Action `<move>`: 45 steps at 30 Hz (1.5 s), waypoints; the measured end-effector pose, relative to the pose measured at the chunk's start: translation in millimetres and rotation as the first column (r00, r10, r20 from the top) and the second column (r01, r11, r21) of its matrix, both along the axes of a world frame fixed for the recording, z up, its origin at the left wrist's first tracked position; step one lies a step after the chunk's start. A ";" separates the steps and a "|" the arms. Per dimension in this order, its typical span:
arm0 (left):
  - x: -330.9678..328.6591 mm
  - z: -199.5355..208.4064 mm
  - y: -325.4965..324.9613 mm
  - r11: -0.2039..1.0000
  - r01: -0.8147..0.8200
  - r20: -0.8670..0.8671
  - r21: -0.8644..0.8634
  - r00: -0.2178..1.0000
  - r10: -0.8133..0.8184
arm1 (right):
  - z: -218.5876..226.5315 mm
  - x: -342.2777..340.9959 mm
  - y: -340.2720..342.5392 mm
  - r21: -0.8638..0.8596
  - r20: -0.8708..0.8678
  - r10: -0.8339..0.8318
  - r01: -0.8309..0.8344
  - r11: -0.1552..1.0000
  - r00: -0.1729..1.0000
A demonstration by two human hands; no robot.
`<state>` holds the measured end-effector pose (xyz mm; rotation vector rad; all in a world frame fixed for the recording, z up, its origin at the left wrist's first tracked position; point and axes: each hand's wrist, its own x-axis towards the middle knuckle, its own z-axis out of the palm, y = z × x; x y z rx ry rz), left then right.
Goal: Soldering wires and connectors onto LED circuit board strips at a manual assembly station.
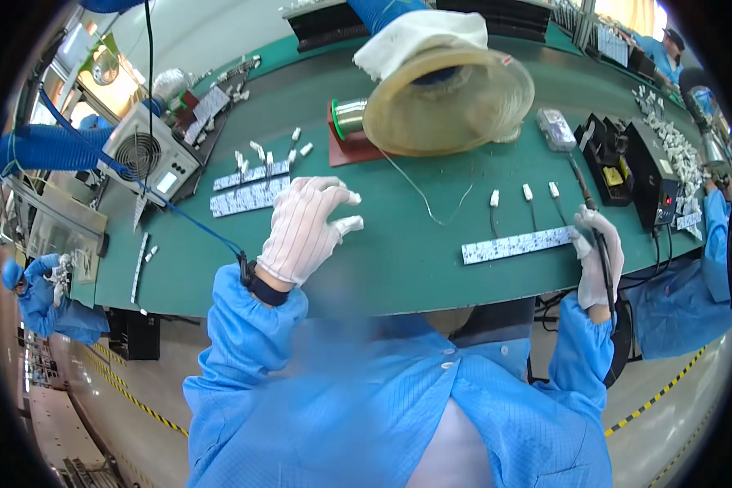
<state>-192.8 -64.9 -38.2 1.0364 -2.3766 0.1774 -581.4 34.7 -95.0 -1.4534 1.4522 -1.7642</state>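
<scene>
Both hands [303, 232] [602, 252] are gloved, the right holding a soldering iron [584, 185].

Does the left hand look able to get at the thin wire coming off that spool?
Probably yes: the gloved left hand has its fingers spread, and I see nothing standing between it and the thin wire lying on the green tabletop.

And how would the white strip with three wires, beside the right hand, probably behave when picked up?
The white strip looks thin and flat, so probably light. Its straight edges suggest it is fairly stiff. Its slender wires stick out along one side, so they may bend and let the white connectors dangle.
</scene>
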 end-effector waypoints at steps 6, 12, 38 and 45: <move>-57.5 4.4 8.3 0.980 0.171 -0.054 0.102 0.985 -0.167 | 9.5 15.7 -7.3 -0.135 -0.062 -0.100 0.091 0.987 0.993; -127.8 -28.7 10.2 0.995 -0.081 -0.008 0.049 0.997 0.082 | 15.4 21.5 6.9 -0.163 -0.314 -0.223 0.179 0.970 0.923; -101.1 -65.1 32.3 0.981 0.135 -0.296 -0.141 0.940 -0.172 | 4.2 58.4 8.7 0.066 -0.164 0.032 -0.021 0.998 0.986; -103.2 -58.1 34.8 0.989 0.122 -0.251 -0.087 0.958 -0.141 | 3.7 60.2 5.8 0.093 -0.187 0.028 -0.011 0.996 0.982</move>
